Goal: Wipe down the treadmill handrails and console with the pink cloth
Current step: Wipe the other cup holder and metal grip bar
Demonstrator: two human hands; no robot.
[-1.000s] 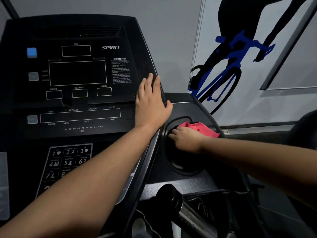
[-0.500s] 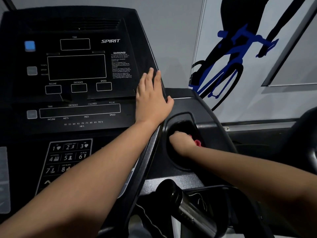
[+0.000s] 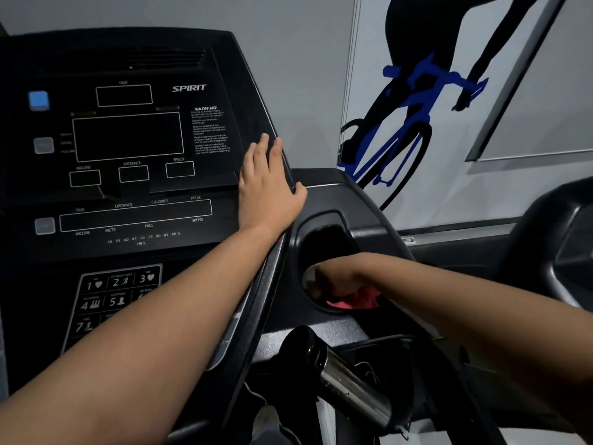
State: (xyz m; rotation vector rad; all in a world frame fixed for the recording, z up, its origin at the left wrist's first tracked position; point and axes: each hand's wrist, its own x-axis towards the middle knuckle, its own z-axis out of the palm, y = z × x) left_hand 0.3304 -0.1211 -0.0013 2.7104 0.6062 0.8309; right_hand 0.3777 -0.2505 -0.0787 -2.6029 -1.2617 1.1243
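Down in the oval cup recess at the right of the black treadmill console, the crumpled pink cloth lies against the near rim. It is bunched under the right hand, whose curled fingers clutch it. Half a second ago that hand sat higher in the recess and only a sliver of pink showed; now more cloth spills out below the wrist. The left hand has stayed flat on the console's right edge, fingers straight, holding nothing.

One cloth, one recess and two hands are in view. The console carries one blue square button and two grey ones. One chrome grip bar with a black end cap juts below the recess. One blue-and-black cyclist graphic covers the wall behind.
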